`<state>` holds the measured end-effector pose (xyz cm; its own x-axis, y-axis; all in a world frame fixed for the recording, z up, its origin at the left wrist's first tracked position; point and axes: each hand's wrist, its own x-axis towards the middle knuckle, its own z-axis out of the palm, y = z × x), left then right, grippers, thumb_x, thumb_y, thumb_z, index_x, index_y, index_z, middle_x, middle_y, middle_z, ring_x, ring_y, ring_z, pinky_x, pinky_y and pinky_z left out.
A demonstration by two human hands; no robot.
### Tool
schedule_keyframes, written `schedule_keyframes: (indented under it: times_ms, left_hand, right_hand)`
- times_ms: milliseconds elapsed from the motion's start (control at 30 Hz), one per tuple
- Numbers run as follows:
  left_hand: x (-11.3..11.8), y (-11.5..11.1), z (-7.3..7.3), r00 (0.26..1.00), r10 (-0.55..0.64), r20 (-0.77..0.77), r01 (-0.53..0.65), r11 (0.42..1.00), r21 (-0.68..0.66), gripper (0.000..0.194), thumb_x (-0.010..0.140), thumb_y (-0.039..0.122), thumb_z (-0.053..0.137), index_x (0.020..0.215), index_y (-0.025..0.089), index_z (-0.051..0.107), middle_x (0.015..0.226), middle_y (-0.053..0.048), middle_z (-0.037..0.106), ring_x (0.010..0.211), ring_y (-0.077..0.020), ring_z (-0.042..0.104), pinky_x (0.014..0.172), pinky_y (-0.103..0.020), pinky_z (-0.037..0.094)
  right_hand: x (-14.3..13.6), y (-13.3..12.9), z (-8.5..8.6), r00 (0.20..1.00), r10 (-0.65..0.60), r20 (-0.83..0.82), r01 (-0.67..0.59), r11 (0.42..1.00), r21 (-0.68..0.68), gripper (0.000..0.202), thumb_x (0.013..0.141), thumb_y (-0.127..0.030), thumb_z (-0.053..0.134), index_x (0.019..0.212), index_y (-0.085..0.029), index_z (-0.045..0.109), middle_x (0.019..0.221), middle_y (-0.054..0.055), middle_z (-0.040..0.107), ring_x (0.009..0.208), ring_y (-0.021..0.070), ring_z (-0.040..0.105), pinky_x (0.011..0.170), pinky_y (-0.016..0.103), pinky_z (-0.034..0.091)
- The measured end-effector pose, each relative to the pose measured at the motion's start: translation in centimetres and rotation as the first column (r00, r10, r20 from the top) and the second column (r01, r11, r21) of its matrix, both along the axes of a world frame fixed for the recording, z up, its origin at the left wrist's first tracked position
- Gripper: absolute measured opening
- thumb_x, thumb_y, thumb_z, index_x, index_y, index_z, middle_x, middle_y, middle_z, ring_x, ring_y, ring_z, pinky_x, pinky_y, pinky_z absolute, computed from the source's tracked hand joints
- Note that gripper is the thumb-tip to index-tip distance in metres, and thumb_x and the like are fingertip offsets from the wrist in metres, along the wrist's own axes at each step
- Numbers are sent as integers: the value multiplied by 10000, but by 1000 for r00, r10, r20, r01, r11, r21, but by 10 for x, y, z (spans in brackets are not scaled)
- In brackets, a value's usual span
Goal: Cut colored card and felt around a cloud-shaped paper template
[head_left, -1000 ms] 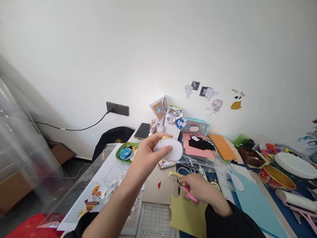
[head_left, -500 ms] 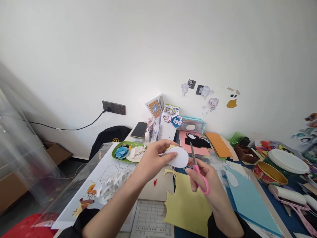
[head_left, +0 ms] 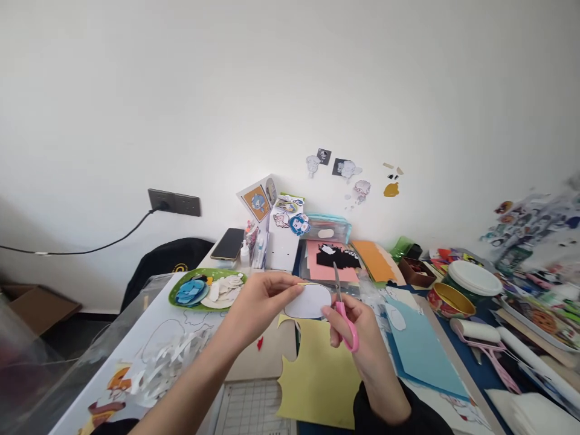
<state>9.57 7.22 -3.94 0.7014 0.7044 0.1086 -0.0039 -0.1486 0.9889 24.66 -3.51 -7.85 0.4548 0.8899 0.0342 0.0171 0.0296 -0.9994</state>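
A rounded white paper cutout [head_left: 310, 301] with a thin yellow edge is pinched between the thumb and fingers of my left hand [head_left: 267, 302]. Pink-handled scissors [head_left: 347, 326] sit in my right hand [head_left: 356, 329], blades pointing up and away. The right thumb and fingertips also meet the cutout's right edge. Below both hands lies a yellow paper sheet [head_left: 321, 374] with scalloped cuts along its left side. A small red scrap [head_left: 260, 343] rests on a pale board [head_left: 254, 362] under my left forearm.
To the left is a green tray [head_left: 174, 293] of blue and white cut pieces, with white paper strips [head_left: 170, 365] nearer me. A phone [head_left: 228, 243] lies behind. Blue paper [head_left: 426, 344], a lint roller [head_left: 480, 335] and a gold-lined tin [head_left: 451, 302] stand on the right.
The view has turned to the right, so things appear further left. The cutout has tilted to a more level position in my hands, and the scissors remain in my right hand.
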Motion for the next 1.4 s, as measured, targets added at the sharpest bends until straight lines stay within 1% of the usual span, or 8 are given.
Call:
schedule_keyframes:
  times_ms: [200, 333, 400, 500, 633, 833, 1167, 1400]
  left_hand:
    - [-3, 3, 2, 1000, 19, 18, -19, 999, -41, 215, 780, 383, 658, 870, 198, 720, 846, -57, 748, 800, -209, 677, 692, -280, 531]
    - [-13, 10, 6, 993, 118, 30, -118, 993, 6, 213, 761, 390, 678, 858, 203, 708, 801, -57, 745, 783, -207, 679, 673, -274, 531]
    - [-18, 13, 10, 984, 169, 48, -170, 985, 28, 213, 764, 391, 673, 853, 199, 700, 793, -55, 741, 753, -196, 671, 657, -269, 527]
    - [-26, 13, 17, 966, 244, 83, -246, 969, 19, 201, 765, 379, 672, 839, 192, 681, 785, -48, 733, 711, -168, 649, 641, -251, 515]
    - [-33, 12, 23, 946, 295, 134, -299, 954, 11, 173, 762, 339, 680, 838, 183, 670, 756, -34, 720, 647, -131, 608, 606, -222, 487]
    - [-42, 17, 26, 943, 288, 167, -291, 957, -3, 196, 757, 347, 684, 829, 167, 661, 750, -34, 708, 624, -120, 599, 598, -222, 487]
    - [-48, 22, 24, 941, 291, 175, -291, 956, -25, 185, 764, 341, 678, 842, 174, 665, 769, -35, 716, 634, -127, 614, 608, -231, 501]
    - [-47, 22, 26, 941, 294, 171, -296, 955, -10, 168, 776, 330, 666, 839, 174, 668, 761, -32, 714, 669, -125, 625, 602, -206, 510]
  right_hand:
    - [42, -12, 10, 996, -54, 69, 57, 998, -33, 236, 725, -322, 760, 771, -151, 604, 422, -106, 504, 332, 61, 461, 374, 177, 367]
    - [93, -21, 11, 977, -186, 105, 192, 980, -49, 99, 874, -227, 632, 866, -134, 602, 545, -99, 519, 378, 53, 473, 384, 174, 413]
    - [103, -19, 3, 975, -189, 114, 199, 976, -93, 118, 912, -239, 583, 872, -130, 599, 586, -85, 530, 385, 47, 463, 381, 172, 411]
    - [88, 2, -17, 988, -103, 115, 125, 971, -205, 141, 920, -265, 571, 901, -129, 604, 675, -51, 586, 440, 61, 512, 411, 187, 448]
    - [44, 55, -44, 995, 9, 97, 23, 945, -327, 164, 915, -264, 578, 1010, -134, 609, 882, 16, 650, 645, 122, 629, 555, 263, 540]
    - [11, 119, -63, 994, 20, 106, 26, 912, -409, 218, 914, -264, 577, 1097, -147, 591, 1025, 53, 644, 794, 171, 652, 666, 335, 561]
    - [10, 132, -81, 988, -24, 151, 92, 885, -457, 237, 915, -267, 575, 1123, -153, 583, 1073, 63, 635, 843, 187, 650, 706, 361, 558]
    - [8, 129, -82, 973, 6, 233, 110, 869, -482, 226, 917, -270, 570, 1111, -156, 589, 1061, 59, 639, 829, 182, 650, 697, 352, 559]
